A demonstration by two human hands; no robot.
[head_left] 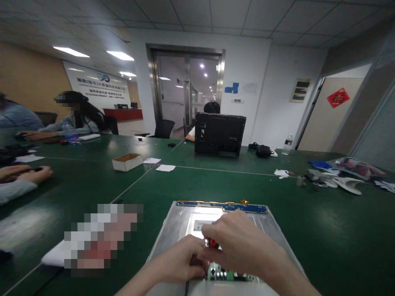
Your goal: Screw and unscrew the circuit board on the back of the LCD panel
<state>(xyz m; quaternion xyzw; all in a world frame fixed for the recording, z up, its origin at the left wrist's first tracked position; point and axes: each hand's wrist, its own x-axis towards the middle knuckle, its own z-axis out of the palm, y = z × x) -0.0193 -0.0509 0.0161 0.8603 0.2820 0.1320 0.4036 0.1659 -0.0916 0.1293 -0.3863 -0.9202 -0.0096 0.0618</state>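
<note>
A flat silver metal display panel (173, 242) lies on the table in front of me, with a narrow blue circuit board (200, 204) along its far edge. On its near part sits a green circuit board (230, 274), partly covered by my hands. My right hand (237, 242) is closed from above around a red-handled screwdriver (212, 242); its shaft and tip are hidden. Close against it, my left hand (185, 259) has its fingers pinched together at the left end of the green board. What those fingers hold, if anything, is hidden.
Beyond the panel, a black monitor housing (219, 135) stands upright, with a person behind it. A small open box (127, 162) and paper scraps (166, 168) lie left of it. Loose parts and a plastic bag (354, 167) are at right. Other people sit along the left side.
</note>
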